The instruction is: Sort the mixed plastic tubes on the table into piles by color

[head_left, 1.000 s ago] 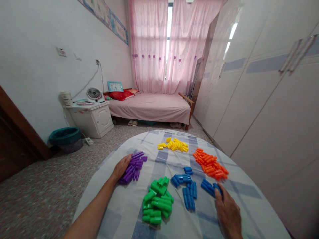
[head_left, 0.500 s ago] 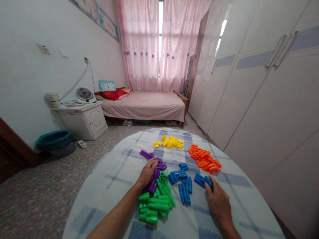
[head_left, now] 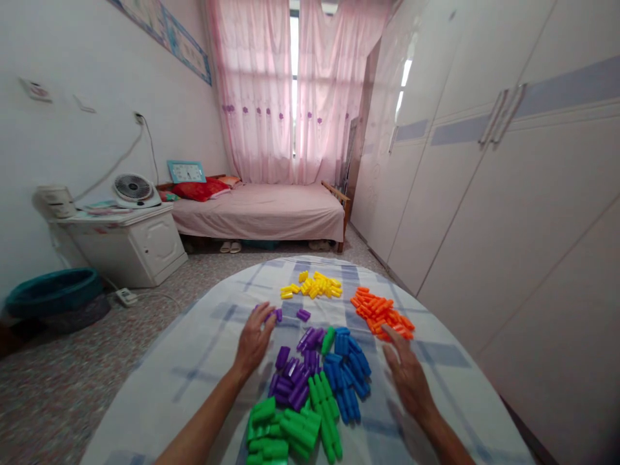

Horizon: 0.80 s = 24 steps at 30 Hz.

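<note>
While 2 hands reach, 1 orange heap, 1 blue heap (nearer)

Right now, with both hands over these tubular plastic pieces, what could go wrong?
1. The purple pieces crowd against the green pieces, so a push on either might mix them.
2. A lone green piece sits between purple and blue pieces and could get swept along with them.
3. The right hand reaches the orange pieces' near edge; a careless sweep might scatter some.
</note>
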Available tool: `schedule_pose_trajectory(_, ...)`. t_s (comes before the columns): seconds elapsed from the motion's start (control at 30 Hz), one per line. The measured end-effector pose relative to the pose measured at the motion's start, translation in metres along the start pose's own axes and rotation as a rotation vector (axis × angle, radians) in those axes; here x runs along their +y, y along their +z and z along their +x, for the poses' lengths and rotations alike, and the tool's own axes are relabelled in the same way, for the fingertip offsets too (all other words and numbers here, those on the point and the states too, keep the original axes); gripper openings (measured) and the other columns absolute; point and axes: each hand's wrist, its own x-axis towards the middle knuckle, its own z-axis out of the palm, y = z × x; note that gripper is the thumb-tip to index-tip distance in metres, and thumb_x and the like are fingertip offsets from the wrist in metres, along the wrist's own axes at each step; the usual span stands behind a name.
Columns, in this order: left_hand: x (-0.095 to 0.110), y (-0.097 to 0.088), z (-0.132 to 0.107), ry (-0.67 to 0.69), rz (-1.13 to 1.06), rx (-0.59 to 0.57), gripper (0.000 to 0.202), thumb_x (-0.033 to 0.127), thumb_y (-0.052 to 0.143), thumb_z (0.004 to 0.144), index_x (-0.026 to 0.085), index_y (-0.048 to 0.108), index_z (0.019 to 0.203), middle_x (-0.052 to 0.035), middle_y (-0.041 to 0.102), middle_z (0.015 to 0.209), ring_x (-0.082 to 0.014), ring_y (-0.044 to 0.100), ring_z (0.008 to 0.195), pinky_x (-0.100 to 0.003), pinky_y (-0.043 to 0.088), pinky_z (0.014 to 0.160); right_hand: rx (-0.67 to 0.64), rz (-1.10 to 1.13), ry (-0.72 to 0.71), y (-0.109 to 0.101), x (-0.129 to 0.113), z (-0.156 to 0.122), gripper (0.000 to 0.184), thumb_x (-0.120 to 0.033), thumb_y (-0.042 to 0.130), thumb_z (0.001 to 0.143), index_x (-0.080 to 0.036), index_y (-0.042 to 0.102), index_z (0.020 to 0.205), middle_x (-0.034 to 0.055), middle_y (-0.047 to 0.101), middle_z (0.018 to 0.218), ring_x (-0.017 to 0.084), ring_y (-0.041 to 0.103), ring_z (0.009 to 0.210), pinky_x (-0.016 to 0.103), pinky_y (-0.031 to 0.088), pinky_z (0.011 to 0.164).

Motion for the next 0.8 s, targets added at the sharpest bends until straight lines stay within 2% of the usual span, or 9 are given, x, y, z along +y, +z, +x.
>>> schedule_pose_trajectory(0.07,-0.03,-0.014,0.007,-0.057,0.113,0.095,0.043,0.044,0.039,0.087,0.017,0.06,0.113,-0.0102,0.053,0.131,-0.0242,0.043,0.126,-0.047,0.03,0.11,0.18,-0.04,0.043,-0.019,0.026,0.031,0.058,-0.052,0.03,0.084,-0.016,0.051,0.125,0.0109,0.05,0.132,0.023,0.043,0.124,0.041,0.026,0.108)
schedule_pose_trajectory(0.13,-0.056,-0.019,0.012,-0.105,0.187,0.119,0.045,0.043,0.036,0.087,0.015,0.059,0.114,-0.0118,0.054,0.128,-0.0255,0.043,0.127,-0.048,0.03,0.11,0.262,-0.09,0.106,-0.032,0.055,0.061,0.061,-0.053,0.029,0.082,-0.014,0.053,0.122,0.0122,0.051,0.13,0.024,0.042,0.125,0.041,0.025,0.109)
schedule_pose_trajectory(0.23,-0.075,-0.015,0.012,-0.083,0.262,0.083,0.042,0.034,0.032,0.087,0.015,0.058,0.114,-0.0113,0.058,0.124,-0.0245,0.047,0.124,-0.047,0.035,0.108,0.219,-0.065,0.199,-0.034,0.086,0.092,0.064,-0.052,0.026,0.082,-0.011,0.051,0.124,0.0137,0.049,0.133,0.023,0.04,0.127,0.038,0.026,0.108)
schedule_pose_trajectory(0.3,-0.078,-0.008,0.01,-0.015,0.312,0.024,0.04,0.027,0.032,0.085,0.017,0.059,0.113,-0.0103,0.06,0.122,-0.0232,0.049,0.122,-0.044,0.038,0.105,0.173,-0.048,0.21,-0.027,0.094,0.101,0.066,-0.052,0.023,0.083,-0.01,0.049,0.127,0.014,0.048,0.135,0.022,0.04,0.127,0.038,0.026,0.108)
schedule_pose_trajectory(0.43,-0.078,-0.003,0.005,0.126,0.389,-0.075,0.041,0.017,0.037,0.078,0.02,0.059,0.112,-0.0071,0.062,0.12,-0.0211,0.054,0.117,-0.04,0.043,0.102,0.051,-0.097,0.193,-0.009,0.084,0.1,0.063,-0.056,0.032,0.08,-0.015,0.055,0.123,0.0103,0.055,0.129,0.024,0.047,0.122,0.039,0.028,0.106)
schedule_pose_trajectory(0.57,-0.078,-0.006,0.004,0.192,0.451,-0.087,0.044,0.011,0.039,0.072,0.021,0.062,0.107,-0.0069,0.064,0.116,-0.0221,0.056,0.113,-0.04,0.045,0.099,-0.018,-0.152,0.153,0.005,0.063,0.084,0.059,-0.055,0.037,0.079,-0.016,0.058,0.119,0.0098,0.058,0.124,0.024,0.051,0.117,0.039,0.031,0.104)
schedule_pose_trajectory(0.67,-0.073,-0.007,0.006,0.154,0.437,-0.095,0.043,0.011,0.038,0.074,0.021,0.063,0.106,-0.006,0.065,0.115,-0.0216,0.057,0.111,-0.04,0.046,0.097,-0.065,-0.147,0.123,0.014,0.048,0.07,0.06,-0.055,0.039,0.079,-0.016,0.056,0.121,0.0102,0.058,0.124,0.024,0.052,0.116,0.039,0.034,0.102)
schedule_pose_trajectory(0.8,-0.063,-0.006,0.007,0.05,0.352,-0.066,0.037,0.021,0.036,0.082,0.022,0.063,0.106,-0.0043,0.067,0.11,-0.0194,0.06,0.106,-0.037,0.047,0.096,-0.101,-0.065,0.044,0.031,0.031,0.051,0.057,-0.055,0.043,0.079,-0.019,0.057,0.121,0.0081,0.06,0.123,0.025,0.052,0.116,0.04,0.034,0.103)
